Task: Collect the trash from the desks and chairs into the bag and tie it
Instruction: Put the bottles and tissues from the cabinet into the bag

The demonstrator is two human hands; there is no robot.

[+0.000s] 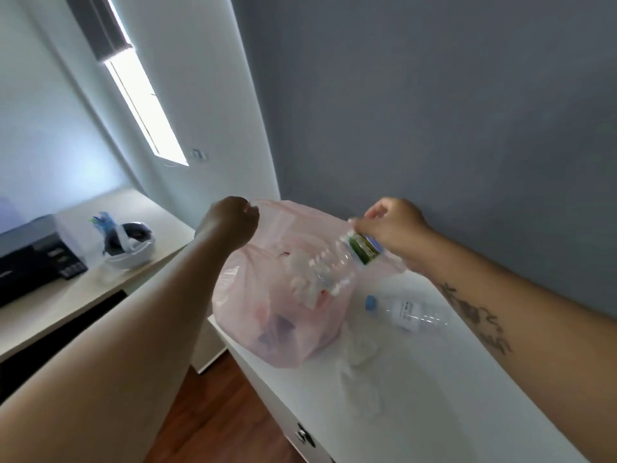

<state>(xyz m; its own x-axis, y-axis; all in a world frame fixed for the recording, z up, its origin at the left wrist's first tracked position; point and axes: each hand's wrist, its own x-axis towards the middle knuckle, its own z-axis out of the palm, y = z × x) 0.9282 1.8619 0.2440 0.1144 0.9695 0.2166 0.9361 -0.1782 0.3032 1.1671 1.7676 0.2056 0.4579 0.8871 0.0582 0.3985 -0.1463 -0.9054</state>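
Bottle [337,262] slanted, base down-left inside bag [267,329]; right hand [394,225] grips neck.

nothing here reads clearly to me. the bottle in my right hand [389,225] carries a green and blue label [364,247], but its print is only a blur. the other bottle [412,312], lying on the white tabletop [434,389], has a white label with dark marks too small to make out. the black device [36,253] on the far tabletop shows pale marks i cannot read.
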